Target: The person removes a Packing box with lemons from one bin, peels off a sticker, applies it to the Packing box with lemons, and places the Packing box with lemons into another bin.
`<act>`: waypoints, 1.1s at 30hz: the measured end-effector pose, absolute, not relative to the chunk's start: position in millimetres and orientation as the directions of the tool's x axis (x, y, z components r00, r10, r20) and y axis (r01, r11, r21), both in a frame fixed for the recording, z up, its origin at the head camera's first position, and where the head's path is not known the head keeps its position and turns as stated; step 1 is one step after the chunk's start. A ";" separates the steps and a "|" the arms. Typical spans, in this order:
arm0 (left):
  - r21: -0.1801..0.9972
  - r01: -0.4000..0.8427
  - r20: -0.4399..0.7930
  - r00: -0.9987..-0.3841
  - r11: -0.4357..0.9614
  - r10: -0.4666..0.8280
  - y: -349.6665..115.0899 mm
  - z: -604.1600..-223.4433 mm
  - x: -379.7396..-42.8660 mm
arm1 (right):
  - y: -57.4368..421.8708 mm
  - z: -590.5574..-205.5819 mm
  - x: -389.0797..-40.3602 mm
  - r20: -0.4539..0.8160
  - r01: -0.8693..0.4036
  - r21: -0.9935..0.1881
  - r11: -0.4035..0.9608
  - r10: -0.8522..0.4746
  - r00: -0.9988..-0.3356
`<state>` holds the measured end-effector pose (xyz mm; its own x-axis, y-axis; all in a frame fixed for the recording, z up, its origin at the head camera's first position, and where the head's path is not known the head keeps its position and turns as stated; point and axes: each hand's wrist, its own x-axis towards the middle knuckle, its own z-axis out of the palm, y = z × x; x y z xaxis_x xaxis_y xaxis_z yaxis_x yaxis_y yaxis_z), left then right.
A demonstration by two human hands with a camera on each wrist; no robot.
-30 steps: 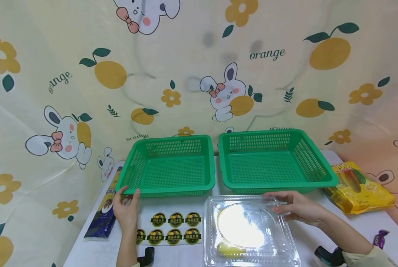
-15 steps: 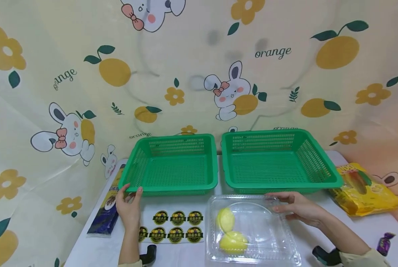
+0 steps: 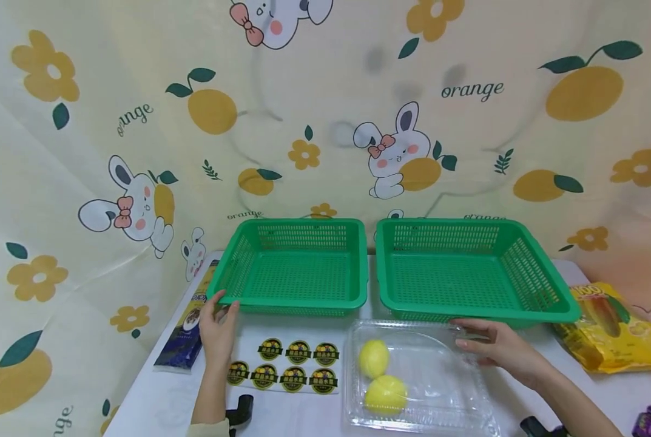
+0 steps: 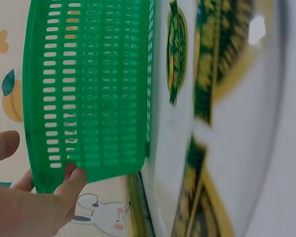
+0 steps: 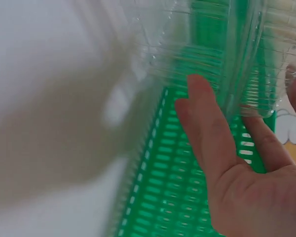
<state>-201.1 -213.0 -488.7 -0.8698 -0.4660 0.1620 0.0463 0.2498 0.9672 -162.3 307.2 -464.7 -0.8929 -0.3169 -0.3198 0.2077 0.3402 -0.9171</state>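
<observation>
A clear plastic clamshell container stands on the white table, with two yellow lemon-like fruits showing through its lid. My right hand pinches its far right corner between thumb and fingers; the right wrist view has these fingers along the clear wall. At the front left corner of the left green basket, my left hand rests its fingers on the rim and wall. In the left wrist view, the left thumb is apart from the rim. Both baskets have bare bottoms.
A second green basket stands just behind the container. A sheet of round black-and-gold stickers lies left of the container. A blue-and-yellow packet lies far left, a yellow bag far right, a purple-wrapped sweet near right.
The head view has turned slightly left, so everything sits further right. Bright glare on the container's lid has gone and both yellow fruits now show. Both hands keep their places.
</observation>
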 end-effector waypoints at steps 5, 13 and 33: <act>0.974 -0.002 0.103 -0.885 0.226 -0.453 -228.1 -487.2 -189.6 | 301.8 -462.2 -159.6 -0.260 0.144 -0.914 0.379 -0.279 -0.924; 0.981 -0.037 0.052 -0.898 0.192 -0.436 -246.2 -500.6 -169.5 | 303.4 -457.8 -152.6 -0.240 0.131 -0.909 0.395 -0.239 -0.941; 0.930 -0.283 -0.207 -0.930 0.234 -0.303 -250.4 -505.4 -159.8 | 316.2 -447.4 -133.7 -0.089 0.042 -0.935 0.352 -0.118 -0.989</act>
